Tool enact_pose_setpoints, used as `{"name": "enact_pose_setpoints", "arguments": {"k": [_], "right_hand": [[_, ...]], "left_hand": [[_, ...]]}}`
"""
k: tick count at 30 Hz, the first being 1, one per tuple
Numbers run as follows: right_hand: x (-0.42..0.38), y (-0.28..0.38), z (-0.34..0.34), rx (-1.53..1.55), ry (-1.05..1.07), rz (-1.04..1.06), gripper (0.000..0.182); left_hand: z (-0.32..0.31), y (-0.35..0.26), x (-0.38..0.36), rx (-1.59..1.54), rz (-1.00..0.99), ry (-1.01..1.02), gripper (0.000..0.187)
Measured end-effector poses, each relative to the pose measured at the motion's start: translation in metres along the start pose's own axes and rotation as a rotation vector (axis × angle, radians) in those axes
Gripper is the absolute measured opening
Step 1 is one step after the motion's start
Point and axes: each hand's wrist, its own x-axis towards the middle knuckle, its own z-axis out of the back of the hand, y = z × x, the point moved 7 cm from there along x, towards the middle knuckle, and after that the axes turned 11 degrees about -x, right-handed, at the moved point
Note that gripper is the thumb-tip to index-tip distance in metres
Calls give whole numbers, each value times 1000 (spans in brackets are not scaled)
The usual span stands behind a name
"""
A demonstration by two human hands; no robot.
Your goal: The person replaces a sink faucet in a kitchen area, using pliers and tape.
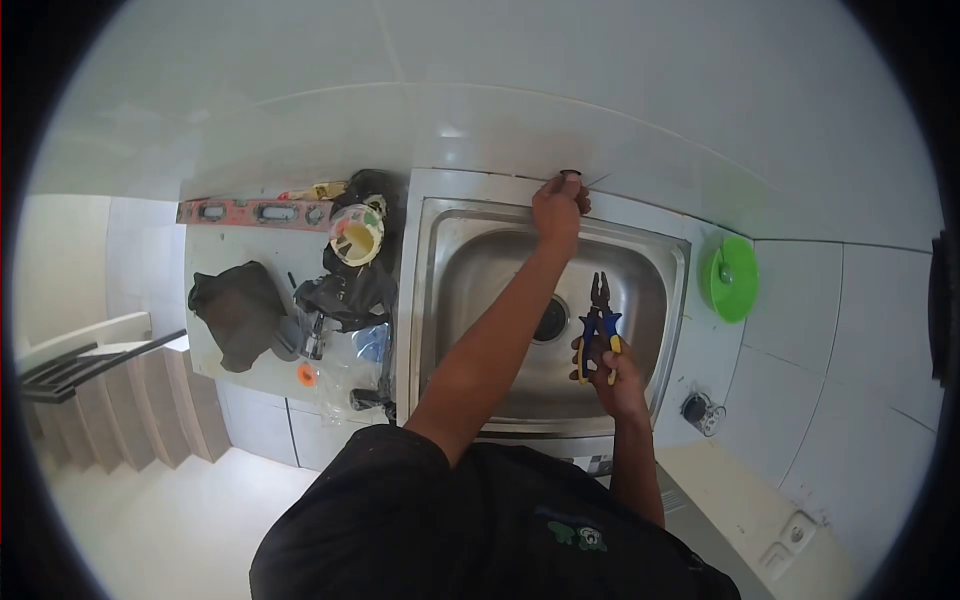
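My left hand [560, 205] reaches across the sink to the tiled wall behind it. Its fingers are closed at a small dark round opening [570, 173] low in the wall; what they hold, if anything, is hidden. Over the right side of the stainless steel sink [480, 300], my right hand [622, 382] grips combination pliers [600, 325] by their blue and yellow handles. The jaws point toward the wall. A dark drain [550, 318] lies in the basin, partly behind my left forearm.
Left of the sink, the counter carries a red spirit level [255, 213], a stained white tub [356, 236], a dark cloth or bag [240, 310], black plastic [345, 298] and a chrome fitting [315, 338]. A green bowl [730, 280] stands right of the sink. Stairs [150, 400] descend at far left.
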Motion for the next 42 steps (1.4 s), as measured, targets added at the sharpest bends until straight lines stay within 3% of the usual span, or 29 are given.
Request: {"name": "enact_pose_setpoints", "arguments": {"k": [1,3,7,9,10,12,16,18,19,21,22,25,27,29,31,33,36,40,42], "right_hand": [[0,-1,1,9,-9,-12,51],[0,-3,3,23,-19,-21,51],[0,-6,4,27,-12,-29,49],[1,-5,4,33,-9,-17,48],[1,-6,4,36,0,-16,47],[2,-6,4,44,4,-11,46],[4,-8,4,43,13,16,51],[4,-12,5,36,14,25,56],[5,-13,5,47,22,33,57],[5,-13,6,61,27,43,58],[5,-13,6,63,24,45,59],[5,-17,7,82,22,51,60],[4,-16,7,96,23,55,61],[0,-12,5,118,12,50,46],[-1,-13,6,124,16,61,46],[-2,-13,7,129,20,76,47],[-6,-13,6,158,53,104,47],[-9,-18,9,160,44,111,49],[-9,-19,10,159,42,120,49]], "left_hand": [[-1,-1,-2,6,6,6,22],[-9,17,-9,-494,306,40,18],[-8,12,-10,-309,277,19,21],[-1,-8,-9,91,-34,-68,22],[-1,-7,-9,97,-31,-63,22],[-2,-24,-13,323,-293,-85,22],[-3,-25,-9,454,-292,-2,23],[-3,-9,-4,191,-64,-2,26],[-4,-11,-3,197,-62,3,26],[-4,11,-8,-435,369,-70,28],[-4,7,-10,-428,371,-68,28],[1,-4,-14,-187,244,-67,25],[-5,-26,-15,409,-101,25,20],[-6,-25,-14,401,-86,55,18],[-5,-23,-6,391,-74,88,17],[0,-5,1,-60,181,70,16],[-5,2,-5,-289,327,152,16],[-8,-4,-13,-16,212,18,21],[-9,-15,-10,312,-65,46,29]]}}
